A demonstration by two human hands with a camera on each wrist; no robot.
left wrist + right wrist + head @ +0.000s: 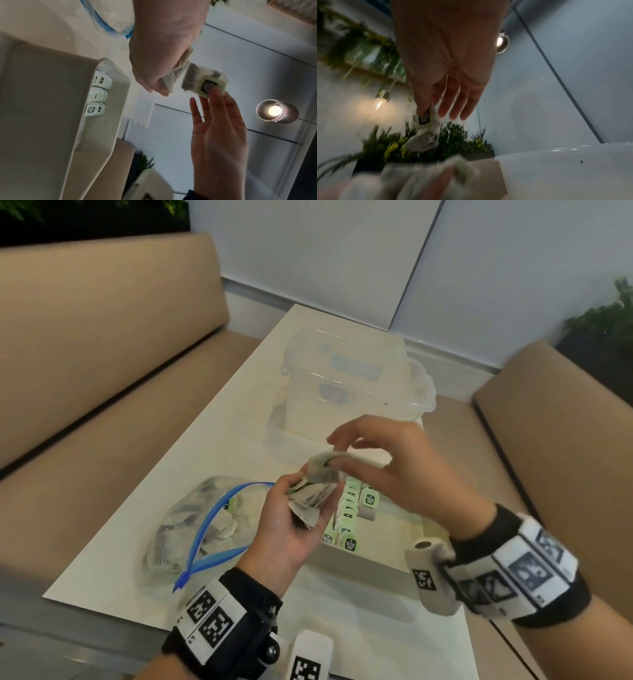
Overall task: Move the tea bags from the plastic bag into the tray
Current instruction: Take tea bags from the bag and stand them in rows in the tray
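Note:
My left hand (303, 510) is palm up over the table and grips a small stack of tea bags (313, 496). Just above the stack, my right hand (334, 451) pinches a single tea bag (323, 460) between thumb and forefinger, with its other fingers spread straight. The left wrist view shows that tea bag's green and black tag (208, 85) in my right hand (219, 128). The clear plastic bag (202, 525) with a blue zip lies open on the left and holds more tea bags. Under both hands sits the white tray (363, 558), with rows of tea bags (349, 518) standing along its left side.
A clear lidded plastic container (349, 385) stands behind the tray on the white table (222, 440). Tan bench seats (102, 354) run along both sides of the table. The tray's right part (400, 529) has no tea bags.

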